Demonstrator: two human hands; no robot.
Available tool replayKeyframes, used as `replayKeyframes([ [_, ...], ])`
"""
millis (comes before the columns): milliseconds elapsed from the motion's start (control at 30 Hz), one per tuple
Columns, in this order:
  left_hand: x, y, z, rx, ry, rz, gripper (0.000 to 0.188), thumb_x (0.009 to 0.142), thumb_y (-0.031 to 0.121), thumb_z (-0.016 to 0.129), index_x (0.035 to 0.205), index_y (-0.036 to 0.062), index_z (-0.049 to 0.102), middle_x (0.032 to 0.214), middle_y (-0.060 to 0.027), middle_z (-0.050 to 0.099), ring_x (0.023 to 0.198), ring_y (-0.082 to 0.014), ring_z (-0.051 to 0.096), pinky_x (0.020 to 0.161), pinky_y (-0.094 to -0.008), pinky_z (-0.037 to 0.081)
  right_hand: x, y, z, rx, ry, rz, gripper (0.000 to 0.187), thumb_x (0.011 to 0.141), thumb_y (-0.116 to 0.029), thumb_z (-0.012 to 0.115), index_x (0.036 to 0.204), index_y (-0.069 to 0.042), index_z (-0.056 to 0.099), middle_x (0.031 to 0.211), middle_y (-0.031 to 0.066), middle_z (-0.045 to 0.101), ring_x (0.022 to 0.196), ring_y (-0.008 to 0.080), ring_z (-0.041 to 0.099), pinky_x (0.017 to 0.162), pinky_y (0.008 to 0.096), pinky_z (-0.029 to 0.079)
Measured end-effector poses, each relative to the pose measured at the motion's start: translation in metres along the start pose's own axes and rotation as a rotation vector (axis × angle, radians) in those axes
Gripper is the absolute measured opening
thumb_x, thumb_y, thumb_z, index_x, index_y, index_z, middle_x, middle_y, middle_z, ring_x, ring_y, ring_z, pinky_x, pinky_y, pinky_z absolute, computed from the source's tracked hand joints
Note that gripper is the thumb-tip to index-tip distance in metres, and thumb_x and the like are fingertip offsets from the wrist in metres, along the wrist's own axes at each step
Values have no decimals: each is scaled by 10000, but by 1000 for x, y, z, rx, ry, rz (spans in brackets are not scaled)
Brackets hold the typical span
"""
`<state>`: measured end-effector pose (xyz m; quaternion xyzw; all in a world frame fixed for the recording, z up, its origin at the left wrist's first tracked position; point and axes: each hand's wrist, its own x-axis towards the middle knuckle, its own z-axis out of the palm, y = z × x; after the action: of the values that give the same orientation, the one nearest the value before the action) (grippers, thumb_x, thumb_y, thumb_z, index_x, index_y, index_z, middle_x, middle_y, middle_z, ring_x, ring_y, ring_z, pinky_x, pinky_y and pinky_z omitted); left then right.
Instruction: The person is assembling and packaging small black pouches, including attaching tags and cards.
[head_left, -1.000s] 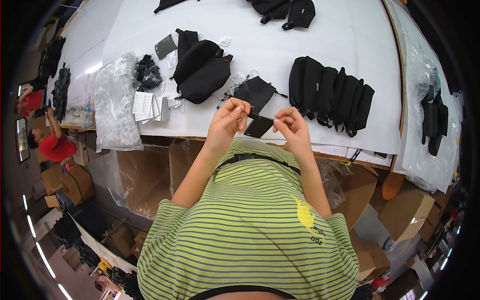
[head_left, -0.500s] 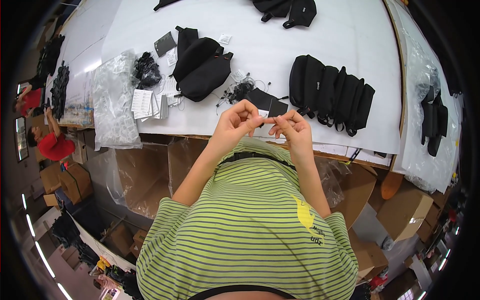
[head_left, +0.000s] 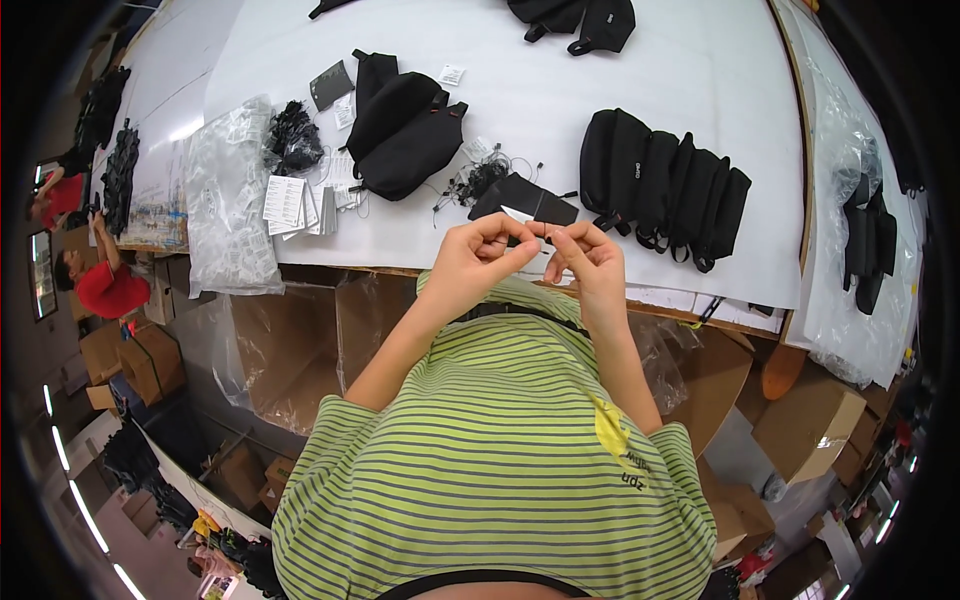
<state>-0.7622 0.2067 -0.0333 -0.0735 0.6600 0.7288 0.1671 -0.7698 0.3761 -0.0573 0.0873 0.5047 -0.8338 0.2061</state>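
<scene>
At the table's near edge, my left hand (head_left: 478, 262) and my right hand (head_left: 592, 268) meet fingertip to fingertip, both closed in a pinch. Between them is a thin black tag string (head_left: 541, 240), mostly covered by the fingers. Just beyond lie dark flat cards (head_left: 525, 197), one with a white piece by it, and a tangled heap of black tag strings (head_left: 478, 181). A black sling bag (head_left: 405, 135) rests farther left. To the right, several black bags (head_left: 660, 185) are lined up in a row.
White printed tags (head_left: 290, 205), a bunch of black cords (head_left: 294, 138) and a clear plastic bag (head_left: 232, 200) occupy the table's left. More black bags (head_left: 575, 22) lie at the far side. Cardboard boxes (head_left: 810, 415) stand below the table. A person in red (head_left: 110, 285) is at far left.
My left hand has shifted slightly down and its fingers have curled in more. My right hand stays nearly in place, still pinching. The dark cards beyond show a little more.
</scene>
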Motion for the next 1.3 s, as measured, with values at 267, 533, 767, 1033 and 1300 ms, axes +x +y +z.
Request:
replayKeyframes([
  [267, 0, 1, 1, 46, 133, -16, 134, 785, 122, 711, 846, 4, 688, 529, 125, 313, 494, 11, 220, 457, -197, 142, -4, -1, 5, -96, -17, -41, 159, 862, -139, 608, 796, 5, 596, 1011, 159, 653, 558, 79, 537, 576, 218, 464],
  [533, -2, -1, 0, 74, 141, -14, 139, 778, 128, 718, 842, 9, 691, 521, 127, 279, 491, 11, 211, 459, -206, 129, -2, 1, 5, -53, 7, -18, 139, 846, -137, 643, 811, -6, 615, 957, 135, 668, 545, 69, 529, 542, 200, 445],
  [767, -2, -2, 2, 54, 50, -5, 108, 807, 117, 686, 826, 17, 650, 502, 115, 305, 471, 11, 212, 456, -202, 135, -9, 0, 6, -249, 16, -160, 130, 832, -119, 658, 791, -9, 602, 727, 27, 613, 582, 47, 524, 531, 183, 416],
  [1033, -3, -21, -3, 74, -251, -131, 155, 814, 158, 680, 777, 29, 601, 504, 88, 395, 471, -14, 260, 454, -211, 219, 7, 4, -33, -437, -98, -133, 128, 883, -121, 583, 827, -8, 607, 736, 33, 595, 567, 57, 480, 512, 191, 367],
  [1300, -6, -17, 33, 378, -700, -10, 216, 773, 232, 712, 777, 32, 630, 600, -18, 497, 505, -97, 396, 487, -248, 330, 42, 86, -101, -300, -32, 597, 370, 893, -372, 532, 911, -23, 652, 795, 45, 640, 671, 92, 558, 675, 244, 438],
])
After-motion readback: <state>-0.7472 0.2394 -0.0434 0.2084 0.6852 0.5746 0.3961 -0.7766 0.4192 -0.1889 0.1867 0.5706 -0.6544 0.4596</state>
